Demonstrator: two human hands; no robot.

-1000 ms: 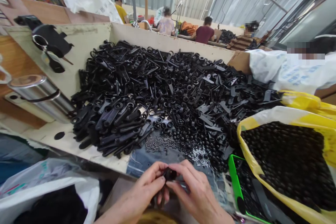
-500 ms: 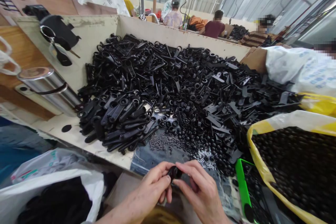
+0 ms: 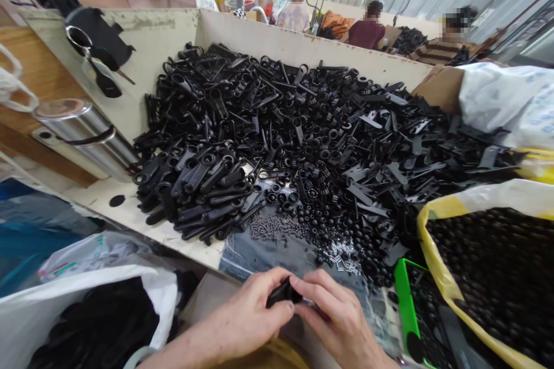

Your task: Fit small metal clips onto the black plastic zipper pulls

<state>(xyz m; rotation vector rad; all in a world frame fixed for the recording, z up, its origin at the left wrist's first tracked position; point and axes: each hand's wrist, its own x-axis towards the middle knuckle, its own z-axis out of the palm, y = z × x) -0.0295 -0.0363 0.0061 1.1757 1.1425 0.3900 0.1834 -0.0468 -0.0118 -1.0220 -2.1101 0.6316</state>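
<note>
The left hand (image 3: 253, 314) and the right hand (image 3: 340, 320) hold a small black plastic piece (image 3: 282, 293) between them, close together just beyond the near edge of the bin. The piece's long axis slants from lower left up to the right. The left hand wraps its lower end and the right hand pinches its upper end, so neither hand is clearly nearer. Both grips are narrow and closed on the piece, and a glint of metal just right of it is too small to make out. Ahead lies a large heap of black plastic parts (image 3: 303, 138) in a shallow board bin (image 3: 311, 52), with a piece of denim (image 3: 264, 259) at its near edge. To the right sit a green tray (image 3: 404, 305) and a yellow-edged bag of black beads (image 3: 489, 277), and to the left a white bag (image 3: 86, 285)
</note>
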